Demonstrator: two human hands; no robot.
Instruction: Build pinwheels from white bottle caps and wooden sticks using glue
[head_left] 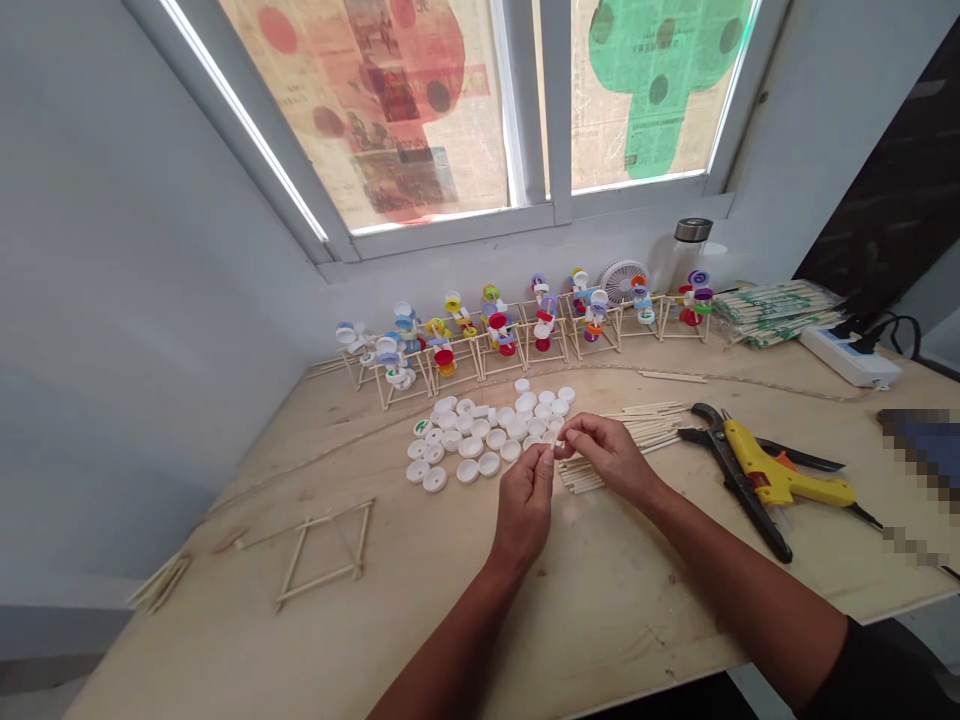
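My left hand point(527, 503) and my right hand point(611, 453) meet above the wooden tabletop point(450, 600), fingertips pinched together on a small white piece that I cannot make out. Just beyond them lies a cluster of several white bottle caps point(487, 435). A pile of thin wooden sticks point(637, 430) lies under and beside my right hand. A square frame made of sticks point(326, 550) lies to the left.
A row of stick stands with coloured caps point(525, 325) lines the wall. A yellow glue gun point(780, 475) and black pliers point(739, 475) lie at the right. A small fan point(622, 282), a bottle point(690, 250), packed chopsticks point(776, 310) and a power strip point(847, 357) stand at the back right.
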